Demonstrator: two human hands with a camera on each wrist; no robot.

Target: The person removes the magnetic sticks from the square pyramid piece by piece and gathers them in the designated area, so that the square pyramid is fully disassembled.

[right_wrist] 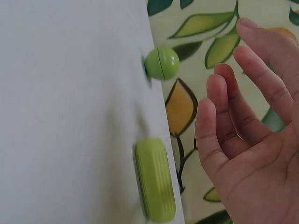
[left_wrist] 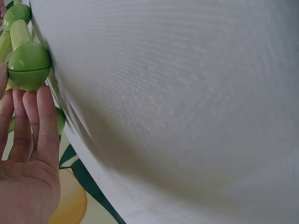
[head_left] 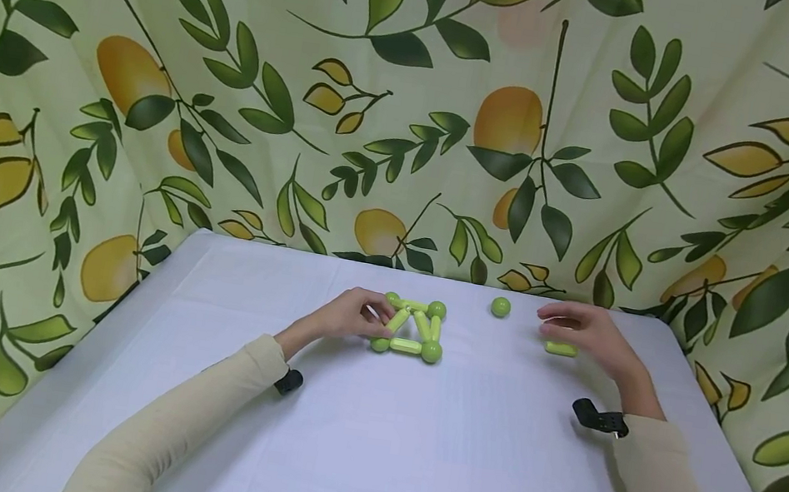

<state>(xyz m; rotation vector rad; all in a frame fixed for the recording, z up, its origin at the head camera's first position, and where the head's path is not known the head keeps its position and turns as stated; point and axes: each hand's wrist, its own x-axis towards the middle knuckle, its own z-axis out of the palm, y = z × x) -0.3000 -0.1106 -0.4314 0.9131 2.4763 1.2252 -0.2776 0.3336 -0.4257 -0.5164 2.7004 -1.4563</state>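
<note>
Green balls and light green ridged rods are joined into a square frame [head_left: 406,347] with slanting rods inside it, at the back middle of the table. My left hand [head_left: 347,315] holds the frame's left side between thumb and fingers. In the left wrist view its fingertips are right at the underside of a corner ball [left_wrist: 29,65]. Over a loose light green rod [head_left: 562,349] hovers my right hand [head_left: 590,332], fingers apart and holding nothing. The right wrist view shows this rod beside the relaxed fingers [right_wrist: 210,135]. A loose green ball [head_left: 500,306] lies between the frame and the right hand.
A white cloth covers the table [head_left: 411,450]. Behind it hangs a curtain [head_left: 413,114] printed with leaves and orange fruit, close to the table's back edge. Both wrists wear black camera mounts, the right one [head_left: 600,418] low over the cloth.
</note>
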